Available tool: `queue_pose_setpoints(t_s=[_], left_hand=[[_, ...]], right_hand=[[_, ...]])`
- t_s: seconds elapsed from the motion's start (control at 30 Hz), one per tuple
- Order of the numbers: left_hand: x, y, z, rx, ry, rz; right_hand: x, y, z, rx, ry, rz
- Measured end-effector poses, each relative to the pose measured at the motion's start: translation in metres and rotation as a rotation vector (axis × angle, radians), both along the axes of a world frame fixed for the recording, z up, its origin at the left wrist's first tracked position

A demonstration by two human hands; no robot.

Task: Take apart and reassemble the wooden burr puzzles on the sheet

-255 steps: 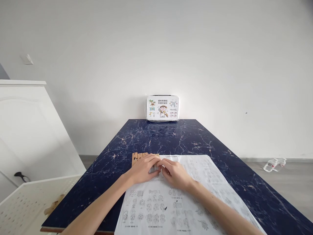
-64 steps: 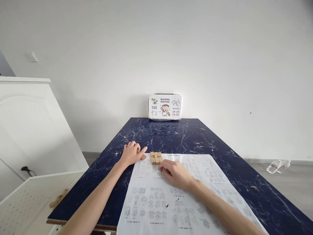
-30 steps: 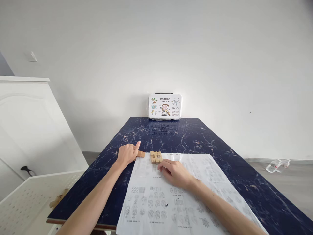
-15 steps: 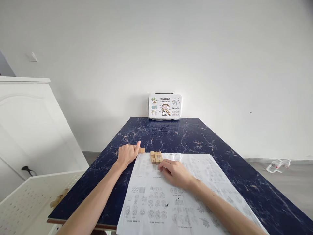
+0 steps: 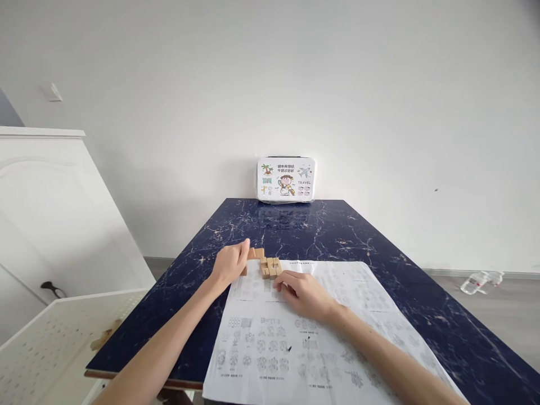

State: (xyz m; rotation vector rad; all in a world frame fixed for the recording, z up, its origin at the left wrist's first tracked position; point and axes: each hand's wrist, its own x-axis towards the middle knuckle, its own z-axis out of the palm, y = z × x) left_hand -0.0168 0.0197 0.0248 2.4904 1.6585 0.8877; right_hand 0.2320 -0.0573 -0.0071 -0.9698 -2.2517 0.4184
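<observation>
A small cluster of wooden blocks [image 5: 270, 267] sits at the far edge of a printed paper sheet [image 5: 295, 337] on the dark blue marble table [image 5: 337, 236]. My left hand [image 5: 230, 263] is closed on a single wooden piece [image 5: 256, 253] and holds it just left of and behind the cluster. My right hand [image 5: 304, 292] lies on the sheet with its fingers curled, fingertips just below the cluster's near side. It holds nothing that I can see.
A white case with cartoon travel pictures [image 5: 286, 180] stands at the table's far end against the wall. A white perforated panel [image 5: 46, 349] and white cabinet [image 5: 37, 197] are on the left. A plastic bottle [image 5: 481, 281] lies on the floor at right.
My left hand has carried the single wooden piece from the table's left side rightward, up to the block cluster. My right hand has stayed by the cluster.
</observation>
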Motion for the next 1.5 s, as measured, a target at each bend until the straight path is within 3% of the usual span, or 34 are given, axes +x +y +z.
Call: queue_pose_setpoints(t_s=[0.2,0.43,0.53,0.77,0.97,1.2,1.5], left_hand=[[0.029,-0.029,0.0,0.029,-0.069,-0.303],[0.051,-0.059,-0.006,-0.079,-0.136,-0.507],[0.055,-0.064,-0.009,-0.027,-0.11,-0.574],[0.051,-0.06,-0.008,-0.039,-0.112,-0.569],[0.05,-0.056,-0.01,-0.097,-0.13,-0.55],[0.051,-0.052,-0.01,-0.143,-0.341,-0.417],[0.051,-0.046,-0.003,-0.237,-0.69,-0.227]], right_hand=[[-0.002,-0.003,0.004,-0.148,0.087,0.002],[-0.005,-0.003,0.003,-0.201,0.168,0.163],[-0.005,-0.005,0.004,-0.191,0.158,0.227],[-0.007,-0.008,0.004,-0.258,0.096,0.211],[-0.008,-0.005,0.0,-0.273,0.205,0.224],[-0.002,0.004,-0.002,-0.388,0.313,0.057],[0.006,0.009,0.009,-0.578,0.72,-0.012]])
